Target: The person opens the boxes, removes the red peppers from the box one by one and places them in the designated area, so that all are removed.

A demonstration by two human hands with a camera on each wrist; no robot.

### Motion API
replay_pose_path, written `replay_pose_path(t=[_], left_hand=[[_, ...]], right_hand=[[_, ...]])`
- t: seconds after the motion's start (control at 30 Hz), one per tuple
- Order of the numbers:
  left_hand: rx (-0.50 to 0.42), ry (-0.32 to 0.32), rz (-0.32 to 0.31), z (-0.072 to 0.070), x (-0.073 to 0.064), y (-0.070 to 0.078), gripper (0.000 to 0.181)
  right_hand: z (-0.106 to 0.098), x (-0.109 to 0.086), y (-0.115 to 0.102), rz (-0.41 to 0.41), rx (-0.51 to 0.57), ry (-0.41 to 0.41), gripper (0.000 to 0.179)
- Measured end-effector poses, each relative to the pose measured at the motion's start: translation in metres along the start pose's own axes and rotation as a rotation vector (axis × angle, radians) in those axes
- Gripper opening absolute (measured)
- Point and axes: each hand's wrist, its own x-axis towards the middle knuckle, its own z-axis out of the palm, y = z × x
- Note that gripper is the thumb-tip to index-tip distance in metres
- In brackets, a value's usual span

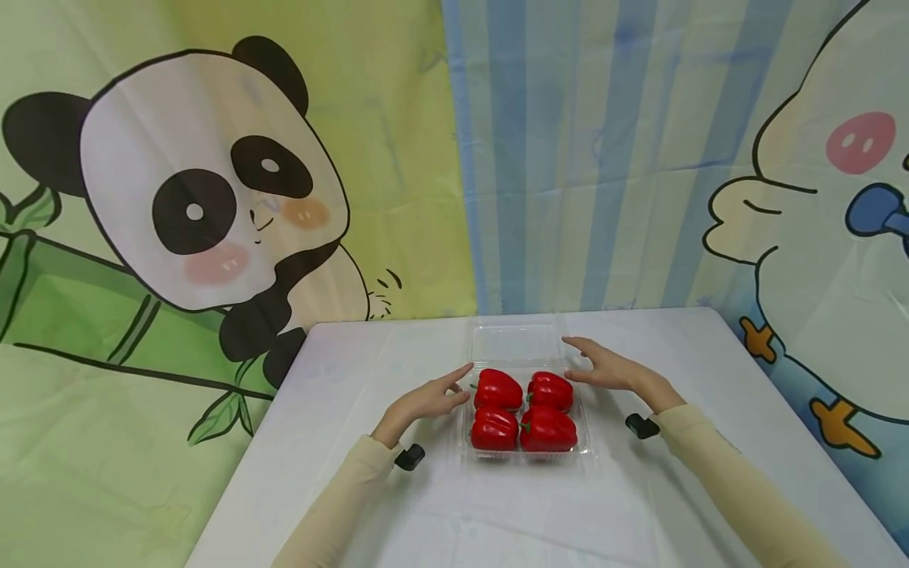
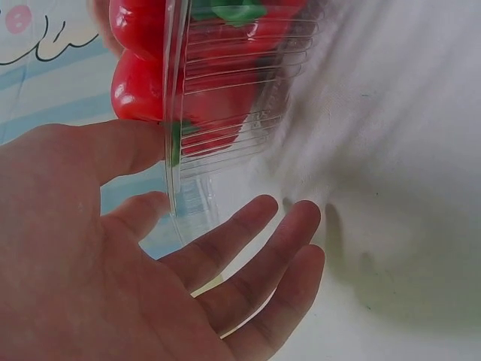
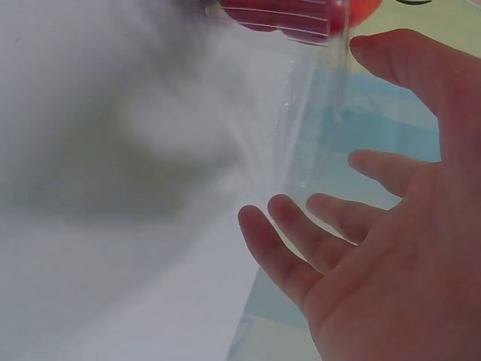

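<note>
Printed backdrop fills the rear, panda on the left side, blue stripes in the middle, white character on the right. White table in front of it. Pale long sleeves on both arms. On the table, around the middle, sits a see-through plastic container, ribbed walls, its lid folded back flat behind it toward the backdrop. Left hand at the container's left side, fingers spread wide, gripping nothing; thumb and index finger right by the rim, contact can't be told. Right hand at the back right corner, also spread wide and holding nothing, thumb near the rim, index finger beside the lid; touch there can't be told either. Inside the container: four shiny red peppers, two by two, lying on their sides: front right pepper, back left pepper, front left pepper, back right pepper. They sit close together, tops above the rim. Small black devices at both wrists. Green stems show through the wall in the left wrist view.
</note>
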Motion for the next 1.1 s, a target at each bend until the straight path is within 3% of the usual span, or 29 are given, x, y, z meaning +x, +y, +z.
replay_pose_path(t=[0.6, 1.1], left_hand=[[-0.011, 0.002, 0.011, 0.001, 0.001, -0.003, 0.064], [-0.030, -0.004, -0.006, 0.002, 0.002, -0.004, 0.065]], right_hand=[[-0.009, -0.015, -0.045, -0.093, -0.126, -0.071, 0.076], [0.001, -0.018, -0.058, -0.097, -0.174, -0.121, 0.077]])
